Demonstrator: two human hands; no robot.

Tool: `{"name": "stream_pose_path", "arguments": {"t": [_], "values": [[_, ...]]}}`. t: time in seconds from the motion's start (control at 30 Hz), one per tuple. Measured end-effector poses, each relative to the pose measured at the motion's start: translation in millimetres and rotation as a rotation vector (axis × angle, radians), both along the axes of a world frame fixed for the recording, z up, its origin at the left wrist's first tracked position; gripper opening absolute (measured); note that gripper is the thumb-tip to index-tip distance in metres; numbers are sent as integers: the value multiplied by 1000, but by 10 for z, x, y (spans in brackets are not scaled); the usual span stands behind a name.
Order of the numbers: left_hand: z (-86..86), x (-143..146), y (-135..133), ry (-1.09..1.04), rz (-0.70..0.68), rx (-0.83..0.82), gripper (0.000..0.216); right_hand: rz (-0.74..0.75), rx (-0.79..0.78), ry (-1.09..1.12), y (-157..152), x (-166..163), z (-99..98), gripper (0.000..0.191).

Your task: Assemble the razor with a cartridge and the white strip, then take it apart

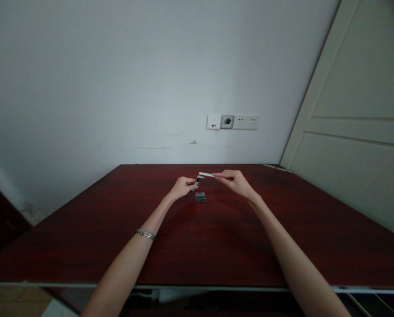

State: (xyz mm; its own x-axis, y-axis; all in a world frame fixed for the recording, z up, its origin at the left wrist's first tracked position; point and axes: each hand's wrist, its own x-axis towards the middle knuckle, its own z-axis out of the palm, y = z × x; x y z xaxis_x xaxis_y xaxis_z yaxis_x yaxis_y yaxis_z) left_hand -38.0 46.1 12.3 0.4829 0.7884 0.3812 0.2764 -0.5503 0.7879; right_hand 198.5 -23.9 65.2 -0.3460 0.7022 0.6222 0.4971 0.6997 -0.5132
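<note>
My left hand (181,187) is closed around the thin grey-and-black handle of what looks like a razor (197,181), held at a slant with its head up. The fingers of my right hand (234,180) pinch one end of a slim white stick (206,175), possibly a toothbrush. Its far end lies at the razor's head; whether the two touch I cannot tell. Just below them, a small clear case (200,197) with a dark greenish inside rests on the table. The bristles, if there are any, are too small to make out.
The dark red wooden table (236,246) reaches back to a white wall (134,79). Sockets and a switch plate (232,122) are set in the wall above it. A pale panelled door (358,105) leans along the right side, and a thin strip (276,167) lies at the far right corner.
</note>
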Motion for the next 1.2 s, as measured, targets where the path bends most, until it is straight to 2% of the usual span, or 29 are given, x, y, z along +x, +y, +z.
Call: {"name": "stream_pose_path", "arguments": {"t": [0.13, 0.23, 0.37, 0.57, 0.67, 0.8, 0.9, 1.2], "values": [[-16, -22, 37, 11, 4, 9, 21, 44, -34, -2, 13, 4, -17, 26], [-13, -18, 35, 7, 15, 4, 20, 2, 1, 28, 15, 0, -24, 26], [-5, -7, 23, 8, 1, 10, 20, 61, -21, 28, 2, -13, -20, 25], [9, -6, 15, -1, 9, 7, 20, 65, -42, 53, 20, -4, -35, 26], [9, -4, 18, -4, 18, -1, 19, 21, -1, 70, 46, 5, -49, 27], [4, 1, 25, -7, -6, -12, 19, 59, -7, 45, 54, 6, -48, 26], [5, -1, 23, -8, -7, -9, 18, 15, 11, 68, 50, 10, -50, 27], [16, -12, 8, 2, -7, -21, 19, 30, -21, 73, 65, 19, -62, 28]]}}
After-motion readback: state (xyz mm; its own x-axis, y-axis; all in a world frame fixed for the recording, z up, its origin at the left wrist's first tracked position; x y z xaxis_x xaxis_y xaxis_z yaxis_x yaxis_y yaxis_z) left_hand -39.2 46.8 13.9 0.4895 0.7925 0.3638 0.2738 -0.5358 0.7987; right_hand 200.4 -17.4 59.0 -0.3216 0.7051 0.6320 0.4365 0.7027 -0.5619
